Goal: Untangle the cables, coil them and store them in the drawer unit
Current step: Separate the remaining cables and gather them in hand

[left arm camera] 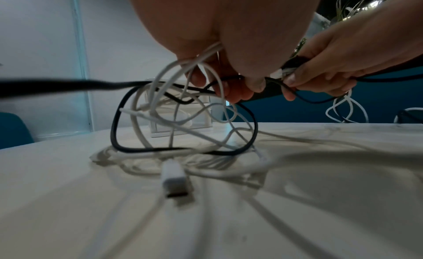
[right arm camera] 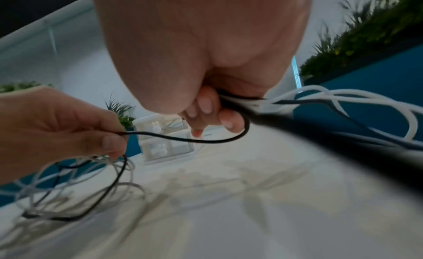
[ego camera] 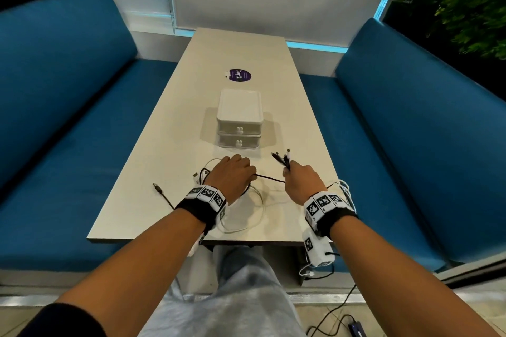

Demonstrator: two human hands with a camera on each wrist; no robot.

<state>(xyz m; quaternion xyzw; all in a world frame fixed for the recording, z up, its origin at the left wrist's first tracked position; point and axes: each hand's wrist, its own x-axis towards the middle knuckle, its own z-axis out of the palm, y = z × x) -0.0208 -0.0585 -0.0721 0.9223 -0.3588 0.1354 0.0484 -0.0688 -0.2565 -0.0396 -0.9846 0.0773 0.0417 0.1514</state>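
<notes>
A tangle of black and white cables (ego camera: 241,208) lies on the near end of the beige table (ego camera: 246,52). My left hand (ego camera: 232,172) grips loops of the tangled cables (left arm camera: 183,109) just above the tabletop. My right hand (ego camera: 299,179) holds a bundle of cable ends (ego camera: 282,159) whose plugs stick up past its fingers. One thin black cable (ego camera: 269,178) stretches between the two hands, also visible as the black cable (right arm camera: 183,139) in the right wrist view. The white two-drawer unit (ego camera: 239,120) stands just beyond the hands, both drawers closed.
A black plug end (ego camera: 157,187) trails off to the left near the table's edge. White cable loops (ego camera: 346,191) hang over the right edge. A round purple sticker (ego camera: 239,75) lies farther back. Blue benches (ego camera: 68,117) flank the table.
</notes>
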